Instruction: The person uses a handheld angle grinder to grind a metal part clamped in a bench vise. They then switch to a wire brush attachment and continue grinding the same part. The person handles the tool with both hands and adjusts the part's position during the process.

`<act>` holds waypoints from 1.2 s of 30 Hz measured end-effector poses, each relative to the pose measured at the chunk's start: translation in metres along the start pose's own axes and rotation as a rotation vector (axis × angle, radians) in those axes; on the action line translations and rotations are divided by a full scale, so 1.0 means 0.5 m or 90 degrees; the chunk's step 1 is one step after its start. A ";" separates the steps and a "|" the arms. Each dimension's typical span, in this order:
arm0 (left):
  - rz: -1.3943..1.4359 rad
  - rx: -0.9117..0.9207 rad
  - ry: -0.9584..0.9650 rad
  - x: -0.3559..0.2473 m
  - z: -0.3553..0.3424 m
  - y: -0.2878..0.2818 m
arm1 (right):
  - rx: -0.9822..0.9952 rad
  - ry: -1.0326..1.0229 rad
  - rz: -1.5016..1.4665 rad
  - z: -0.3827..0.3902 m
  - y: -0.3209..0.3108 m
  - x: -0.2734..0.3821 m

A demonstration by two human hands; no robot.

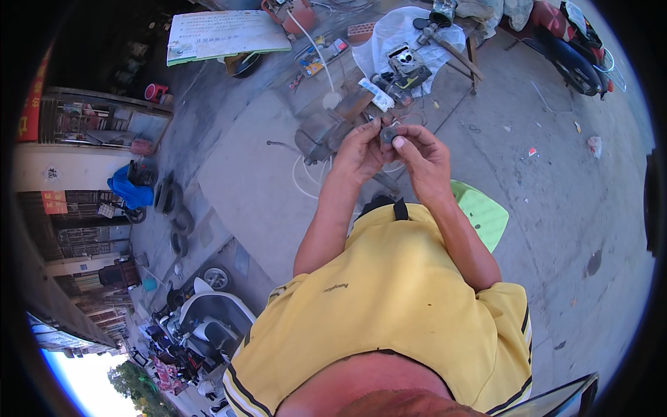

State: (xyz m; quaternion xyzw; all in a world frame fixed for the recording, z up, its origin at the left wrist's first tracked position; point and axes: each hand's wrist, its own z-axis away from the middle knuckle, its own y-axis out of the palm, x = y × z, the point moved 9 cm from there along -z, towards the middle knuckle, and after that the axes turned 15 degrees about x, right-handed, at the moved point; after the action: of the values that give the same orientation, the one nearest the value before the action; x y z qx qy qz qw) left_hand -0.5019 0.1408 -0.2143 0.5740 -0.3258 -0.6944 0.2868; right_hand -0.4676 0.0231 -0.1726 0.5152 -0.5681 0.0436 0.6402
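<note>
Close together in front of me, both hands are raised over the work spot. Between the thumb and fingers of my right hand (426, 158) is a small dark round part (389, 134); its exact kind cannot be made out. My left hand (360, 150) is closed beside it, fingertips pinched near the part's edge, and what they grip is too small to tell. Just beyond the left hand lies a dark grey metal machine housing (321, 133). A white and blue tube (376, 94) lies past the fingertips, near a drill-like power tool (393, 89).
A white plastic sheet (445, 50) carries a metal engine part (403, 58) and a hammer (450, 51). A green stool (481, 214) stands at my right. Farther out are a lettered board (226, 33), tyres (182, 221), a scooter (217, 316) and a red motorbike (564, 55).
</note>
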 end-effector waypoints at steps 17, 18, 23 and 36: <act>-0.105 -0.025 0.003 -0.031 -0.016 0.004 | 0.003 -0.001 -0.024 0.002 0.000 0.006; -0.100 -0.037 0.000 -0.028 -0.017 0.004 | 0.002 -0.006 -0.023 0.002 -0.002 0.007; -0.086 -0.010 -0.001 -0.026 -0.024 0.009 | 0.003 -0.027 -0.006 0.005 -0.009 0.019; -0.561 -0.092 0.348 -0.167 0.028 0.157 | 0.013 0.000 -0.162 0.001 -0.050 -0.018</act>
State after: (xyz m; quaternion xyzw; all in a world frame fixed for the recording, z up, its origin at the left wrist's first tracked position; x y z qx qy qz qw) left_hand -0.4990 0.1580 -0.1005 0.7957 0.0822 -0.5946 0.0810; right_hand -0.4551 0.0158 -0.1947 0.5896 -0.4976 -0.0324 0.6355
